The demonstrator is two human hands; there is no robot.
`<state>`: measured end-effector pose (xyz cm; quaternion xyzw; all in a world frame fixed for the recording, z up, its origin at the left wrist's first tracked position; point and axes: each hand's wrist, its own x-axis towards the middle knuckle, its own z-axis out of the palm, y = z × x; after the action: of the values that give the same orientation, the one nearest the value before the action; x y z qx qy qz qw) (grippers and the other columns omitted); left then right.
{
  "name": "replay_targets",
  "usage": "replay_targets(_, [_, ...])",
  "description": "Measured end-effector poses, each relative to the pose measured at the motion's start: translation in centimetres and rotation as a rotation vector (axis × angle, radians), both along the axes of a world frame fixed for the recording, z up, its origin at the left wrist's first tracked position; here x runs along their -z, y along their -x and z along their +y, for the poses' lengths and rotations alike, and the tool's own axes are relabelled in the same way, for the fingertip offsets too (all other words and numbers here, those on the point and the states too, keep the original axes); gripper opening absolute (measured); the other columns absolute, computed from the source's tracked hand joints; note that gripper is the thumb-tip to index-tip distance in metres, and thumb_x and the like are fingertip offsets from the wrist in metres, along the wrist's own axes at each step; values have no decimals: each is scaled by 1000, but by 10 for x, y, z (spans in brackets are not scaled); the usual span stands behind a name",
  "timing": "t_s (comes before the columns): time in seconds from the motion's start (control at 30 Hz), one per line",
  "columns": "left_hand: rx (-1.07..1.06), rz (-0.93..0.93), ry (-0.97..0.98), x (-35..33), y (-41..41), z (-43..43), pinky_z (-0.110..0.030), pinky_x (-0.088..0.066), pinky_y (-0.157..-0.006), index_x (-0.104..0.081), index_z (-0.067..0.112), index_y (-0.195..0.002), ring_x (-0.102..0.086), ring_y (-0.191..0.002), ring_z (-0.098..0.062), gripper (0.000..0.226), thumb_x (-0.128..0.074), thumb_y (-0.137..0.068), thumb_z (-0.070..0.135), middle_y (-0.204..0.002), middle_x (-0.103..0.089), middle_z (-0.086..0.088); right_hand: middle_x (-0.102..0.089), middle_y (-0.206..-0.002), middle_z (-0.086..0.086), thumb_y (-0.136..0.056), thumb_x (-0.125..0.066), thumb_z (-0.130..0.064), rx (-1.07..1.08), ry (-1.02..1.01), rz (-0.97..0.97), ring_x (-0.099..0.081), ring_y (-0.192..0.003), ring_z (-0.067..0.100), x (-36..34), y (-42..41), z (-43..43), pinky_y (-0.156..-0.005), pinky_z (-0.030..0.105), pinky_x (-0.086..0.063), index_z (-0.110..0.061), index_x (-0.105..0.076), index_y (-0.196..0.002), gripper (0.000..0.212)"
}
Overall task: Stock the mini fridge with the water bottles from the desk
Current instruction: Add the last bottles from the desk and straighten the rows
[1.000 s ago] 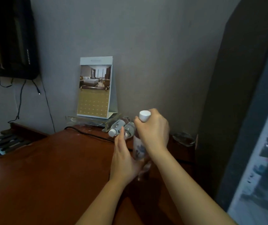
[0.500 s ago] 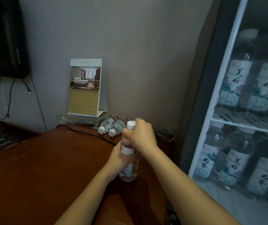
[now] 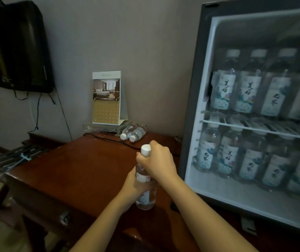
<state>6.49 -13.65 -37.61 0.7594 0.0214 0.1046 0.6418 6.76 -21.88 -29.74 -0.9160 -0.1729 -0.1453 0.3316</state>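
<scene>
Both hands on one bottle (image 3: 145, 186), upright near desk (image 3: 76, 166) right edge.
Right hand (image 3: 157, 163) grips neck, left hand (image 3: 133, 186) wraps body; two bottles (image 3: 133, 131) lie at back edge; fridge (image 3: 254, 124) right.

One second ago the left hand (image 3: 133, 186) was open beside the water bottle (image 3: 145, 180), with only the palm near it. Now it is wrapped around the lower body of the bottle, while the right hand (image 3: 157, 163) grips the neck under the white cap (image 3: 146, 150). The bottle has moved away from the two bottles lying (image 3: 133, 132) at the back of the counter (image 3: 76, 168) and is closer to the person. The view turned right, so the mini fridge (image 3: 258, 113) with its rows of bottles is now seen.
</scene>
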Motion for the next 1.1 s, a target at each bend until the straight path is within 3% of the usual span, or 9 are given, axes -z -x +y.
replay_targets(0.1, [-5, -33, -12, -2, 31, -11, -20, -50, -77, -49, 16, -112, -58, -100, -13, 41, -69, -78, 4, -96, -59, 8, -62, -91, 2, -84, -62, -46, -89, -56, 35, -58, -85, 16, 2, 22, -19, -64, 24, -44, -13, -55, -98, 36])
replay_targets(0.17, [10, -37, 114, -6, 47, -18, -32, -52, -85, -53, 20, -114, -62, -99, -13, 42, -72, -77, 16, -106, -65, 2, -59, -92, -4, -85, -62, -46, -159, -191, 168, -57, -83, 10, 7, 31, -41, -61, 17, -41, -15, -57, -110, 40])
replay_targets(0.27, [-21, -3, 337, -20, 59, -34, -38, -54, -83, -54, 18, -113, -67, -95, -23, 47, -64, -74, 44, -106, -67, -9, -60, -104, -3, -84, -61, -49, -198, -317, 393, -60, -93, 9, 26, 50, -83, -76, 20, -50, -21, -42, -137, 62])
replay_targets(0.43, [37, -45, 377, -57, 64, -69, -37, -53, -77, -44, 14, -121, -64, -94, -24, 43, -40, -92, 46, -108, -63, -11, -64, -112, -5, -79, -68, -44, -276, -443, 522, -62, -102, 6, 43, 87, -133, -96, 30, -47, -34, -28, -142, 75])
replay_targets(0.5, [85, -45, 421, -70, 65, -89, -42, -53, -83, -43, 13, -122, -64, -98, -28, 47, -34, -94, 49, -111, -63, -15, -66, -112, -6, -78, -70, -42, -310, -515, 492, -64, -101, 6, 31, 96, -146, -95, 29, -49, -37, -34, -137, 69])
replay_targets(0.67, [212, -49, 483, -85, 68, -130, -52, -51, -89, -43, 17, -120, -65, -100, -30, 41, -30, -96, 48, -110, -64, -13, -69, -102, -6, -84, -68, -16, -299, -573, 375, -69, -86, 2, 5, 104, -177, -67, 13, -51, -36, -38, -128, 57])
replay_targets(0.83, [357, -86, 491, -101, 66, -154, -47, -52, -89, -47, 21, -121, -67, -99, -24, 34, -31, -98, 41, -110, -67, -9, -62, -105, -14, -83, -68, -6, -248, -574, 219, -63, -87, -10, -5, 103, -205, -68, 9, -48, -34, -35, -130, 64])
replay_targets(1.0, [443, -260, 284, -134, 55, -182, -27, -55, -82, -37, 28, -131, -66, -101, -12, 43, -54, -91, 24, -117, -63, -1, -57, -121, -11, -82, -67, -5, -191, -556, -43, -59, -107, -1, -32, 79, -222, -83, 17, -51, -29, -29, -139, 73])
replay_targets(1.1, [457, -357, 237, -165, 39, -202, -31, -54, -89, -33, 24, -135, -64, -104, -12, 51, -57, -90, 19, -118, -62, 2, -51, -127, -14, -83, -66, -6, -118, -577, -172, -53, -116, -1, -54, 53, -231, -88, 16, -48, -24, -22, -146, 80])
